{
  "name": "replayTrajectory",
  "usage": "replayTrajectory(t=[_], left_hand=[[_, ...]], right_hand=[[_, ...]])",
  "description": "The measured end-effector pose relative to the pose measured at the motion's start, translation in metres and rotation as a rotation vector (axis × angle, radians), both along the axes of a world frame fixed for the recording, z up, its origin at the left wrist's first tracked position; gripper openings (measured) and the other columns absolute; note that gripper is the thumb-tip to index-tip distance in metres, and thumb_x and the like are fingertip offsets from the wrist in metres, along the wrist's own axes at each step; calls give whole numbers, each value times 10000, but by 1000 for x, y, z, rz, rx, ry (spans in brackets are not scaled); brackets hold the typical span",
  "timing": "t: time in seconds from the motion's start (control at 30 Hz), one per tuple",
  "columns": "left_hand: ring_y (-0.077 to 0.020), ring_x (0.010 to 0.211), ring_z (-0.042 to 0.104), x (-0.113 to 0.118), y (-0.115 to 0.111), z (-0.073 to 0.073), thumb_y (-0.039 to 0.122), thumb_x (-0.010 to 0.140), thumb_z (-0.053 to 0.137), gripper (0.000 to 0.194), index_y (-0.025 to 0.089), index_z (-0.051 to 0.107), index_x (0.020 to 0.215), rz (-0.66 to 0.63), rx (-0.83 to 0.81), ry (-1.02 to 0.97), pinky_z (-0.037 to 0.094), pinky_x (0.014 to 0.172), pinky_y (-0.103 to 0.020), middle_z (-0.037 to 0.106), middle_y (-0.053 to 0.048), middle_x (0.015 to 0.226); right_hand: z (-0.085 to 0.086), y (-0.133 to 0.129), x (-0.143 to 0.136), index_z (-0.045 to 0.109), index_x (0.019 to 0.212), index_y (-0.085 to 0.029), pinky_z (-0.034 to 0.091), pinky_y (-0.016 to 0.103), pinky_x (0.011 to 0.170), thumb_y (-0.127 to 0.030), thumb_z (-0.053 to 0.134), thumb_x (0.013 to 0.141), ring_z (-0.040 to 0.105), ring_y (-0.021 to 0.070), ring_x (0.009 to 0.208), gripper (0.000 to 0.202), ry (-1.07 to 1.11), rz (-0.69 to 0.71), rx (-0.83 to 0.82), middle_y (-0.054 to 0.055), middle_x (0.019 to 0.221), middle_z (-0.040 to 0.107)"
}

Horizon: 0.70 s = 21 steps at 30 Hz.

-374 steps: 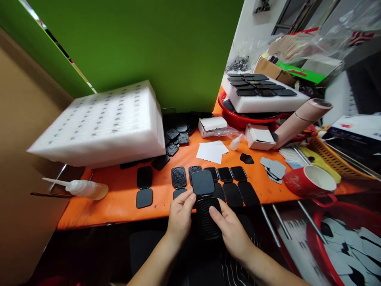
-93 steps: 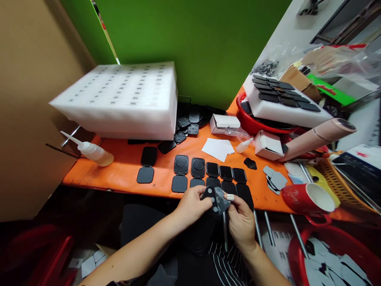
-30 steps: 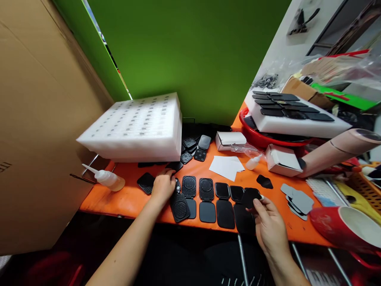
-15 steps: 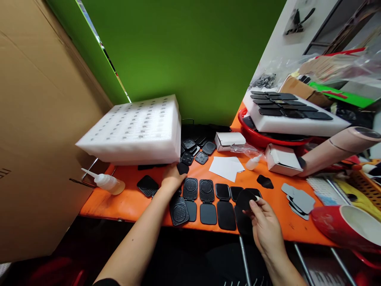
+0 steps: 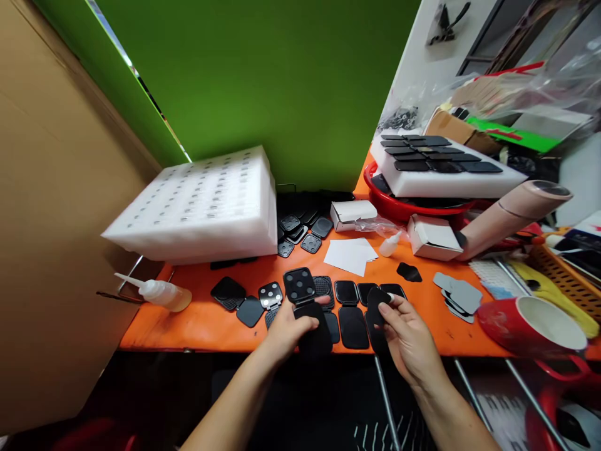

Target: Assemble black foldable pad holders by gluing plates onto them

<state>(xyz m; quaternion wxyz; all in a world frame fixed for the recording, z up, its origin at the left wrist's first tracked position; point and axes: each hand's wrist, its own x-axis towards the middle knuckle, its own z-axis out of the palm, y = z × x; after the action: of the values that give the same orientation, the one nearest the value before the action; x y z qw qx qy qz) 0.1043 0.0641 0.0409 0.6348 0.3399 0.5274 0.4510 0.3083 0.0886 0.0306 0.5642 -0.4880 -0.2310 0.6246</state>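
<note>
The left hand point(image 5: 287, 329) has its thumb and fingers clamped on a hinged black piece point(image 5: 300, 285), the thumb across the lower panel. The upper panel stands open toward the worktop's far edge and shows round grey dots. This piece is held over the front edge of the orange worktop point(image 5: 197, 332), about midway along. The right hand point(image 5: 413, 338) pinches a thin black sheet point(image 5: 378, 305) between thumb and fingers, to the right of the hinged piece and apart from it; the sheet seems to be a single layer, though it is hard to separate from the dark panels behind.

Along the front edge, a row of open hinged pieces point(image 5: 353, 327) lies partly behind the hands. Left of the left hand are a dotted piece point(image 5: 270, 294) and a crosshatched piece point(image 5: 228, 292). A long-nozzled bottle point(image 5: 164, 295) leans near the front left corner, with the large white foam block point(image 5: 201, 210) behind it, toward the far left corner. Beside the block is a pile of black pieces point(image 5: 295, 232). White paper sheets point(image 5: 350, 255) and a small dropper bottle point(image 5: 389, 244) lie beyond the row. Toward the right edge are grey cutouts point(image 5: 462, 294) and a red mug point(image 5: 530, 326).
</note>
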Motion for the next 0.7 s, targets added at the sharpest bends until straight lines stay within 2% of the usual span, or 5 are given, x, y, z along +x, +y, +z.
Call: replayTrajectory(t=[0.23, 0.37, 0.47, 0.6, 0.7], left_hand=[[-158, 713, 604, 14, -21, -1, 130, 568, 594, 341, 133, 601, 908, -68, -126, -199, 463, 629, -247, 720, -69, 894], [-163, 693, 607, 15, -20, -3, 136, 550, 597, 306, 131, 608, 855, -57, -147, -210, 463, 621, -253, 724, -69, 849], [-157, 653, 602, 16, -18, -5, 141, 550, 597, 307, 132, 612, 857, -15, -164, -203, 467, 613, -258, 723, -62, 820], [-160, 671, 611, 23, -15, -6, 175, 589, 620, 348, 133, 614, 935, 61, -157, -224, 474, 641, -266, 710, -54, 845], [-169, 683, 622, 28, -14, -7, 172, 585, 637, 392, 152, 596, 974, 145, -167, -229, 475, 659, -273, 691, -18, 761]], right_hand=[[7, -7, -4, 628, 866, -233, 498, 211, 548, -266, 783, 624, 593, 87, 584, 289, 31, 2, 95, -41, 773, 645], [4, -10, -3, 624, 923, -299, 518, 313, 719, -296, 755, 665, 653, 184, 876, 289, 52, 15, 166, -17, 992, 663], [-1, -13, -3, 554, 1097, -363, 467, 391, 865, -327, 733, 696, 600, 215, 1043, 441, -37, 76, 207, -2, 1199, 597], [-8, -20, -9, 247, 1368, -323, 437, 416, 866, -370, 672, 762, 637, 198, 907, 742, -262, 283, 187, 53, 1021, 675], [-9, -27, -17, 265, 1346, -278, 459, 336, 740, -368, 664, 770, 624, 162, 752, 706, -212, 331, 128, 19, 859, 677]])
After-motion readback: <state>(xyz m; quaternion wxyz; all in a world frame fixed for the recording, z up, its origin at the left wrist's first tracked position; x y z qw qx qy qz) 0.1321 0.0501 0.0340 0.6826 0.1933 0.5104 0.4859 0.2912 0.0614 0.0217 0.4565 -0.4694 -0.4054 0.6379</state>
